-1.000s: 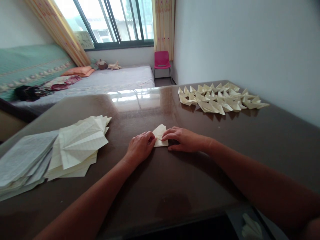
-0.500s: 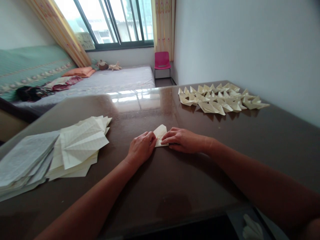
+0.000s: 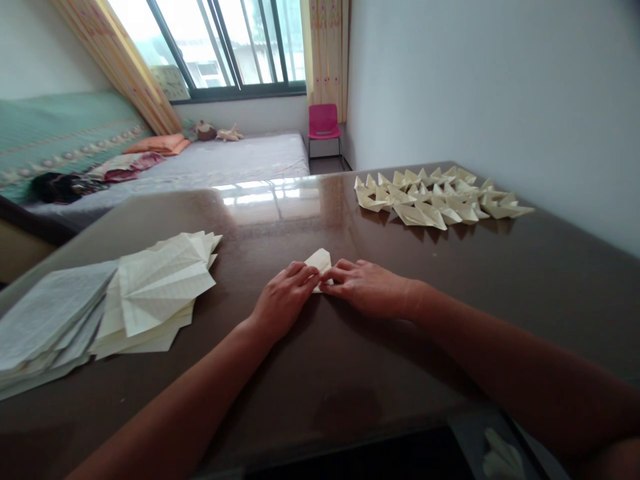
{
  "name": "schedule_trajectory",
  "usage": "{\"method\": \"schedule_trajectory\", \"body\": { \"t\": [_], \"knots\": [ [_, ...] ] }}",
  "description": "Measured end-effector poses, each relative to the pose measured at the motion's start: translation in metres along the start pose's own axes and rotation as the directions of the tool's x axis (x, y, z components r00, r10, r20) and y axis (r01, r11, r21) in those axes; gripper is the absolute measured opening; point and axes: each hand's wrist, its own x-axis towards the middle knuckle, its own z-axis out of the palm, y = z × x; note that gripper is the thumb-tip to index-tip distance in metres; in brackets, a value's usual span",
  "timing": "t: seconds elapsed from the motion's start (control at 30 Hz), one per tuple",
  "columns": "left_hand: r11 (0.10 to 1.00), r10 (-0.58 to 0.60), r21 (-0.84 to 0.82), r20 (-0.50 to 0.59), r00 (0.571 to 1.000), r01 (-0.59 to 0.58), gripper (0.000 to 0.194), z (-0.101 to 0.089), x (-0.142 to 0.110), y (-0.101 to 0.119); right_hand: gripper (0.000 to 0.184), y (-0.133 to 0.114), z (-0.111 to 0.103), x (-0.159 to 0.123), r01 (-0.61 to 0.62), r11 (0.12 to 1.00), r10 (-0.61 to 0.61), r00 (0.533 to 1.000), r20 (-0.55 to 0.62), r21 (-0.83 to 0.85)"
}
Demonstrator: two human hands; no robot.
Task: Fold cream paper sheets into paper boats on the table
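Observation:
A small folded piece of cream paper (image 3: 319,259) lies on the brown table (image 3: 280,393) between my two hands. My left hand (image 3: 286,293) grips its left side, fingers bent over the top. From the right, my right hand (image 3: 367,283) pinches the near part of the paper, its fingertips almost meeting those of the left. The fingers cover much of the lower fold. At the back right stand several folded paper boats (image 3: 440,200), set close together in rows.
Creased cream sheets (image 3: 165,287) are piled on the left, overlapping a stack of greyish papers (image 3: 50,313). Beyond the table are a bed (image 3: 260,150) and a pink chair (image 3: 323,123). A wall (image 3: 490,87) runs along the right.
The fingers of my left hand have moved right over the paper. My right hand has shifted slightly, its fingertips now closer to the left ones.

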Motion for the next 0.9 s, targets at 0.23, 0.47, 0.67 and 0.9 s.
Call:
{"method": "schedule_trajectory", "body": {
  "t": [0.23, 0.47, 0.67, 0.9],
  "knots": [
    [0.997, -0.073, -0.019, 0.193, 0.979, 0.078, 0.053, -0.004, -0.011, 0.000, 0.034, -0.025, 0.002, -0.002, -0.100, 0.984, 0.106, 0.994, 0.029, -0.144],
    [0.996, -0.084, 0.029, 0.223, 0.971, 0.080, 0.053, -0.011, -0.013, 0.003, 0.029, -0.040, -0.005, -0.007, -0.116, 0.973, 0.135, 0.987, 0.086, -0.198],
    [0.996, -0.089, 0.003, 0.158, 0.983, 0.090, 0.039, -0.006, -0.010, -0.007, 0.017, -0.030, -0.016, -0.005, -0.086, 0.991, 0.094, 0.992, 0.084, -0.098],
    [0.999, 0.031, 0.034, 0.052, 0.998, -0.033, 0.033, 0.004, -0.005, -0.013, 0.030, 0.018, 0.000, 0.004, -0.201, 0.959, 0.223, 0.970, -0.095, 0.200]
  ]
}}
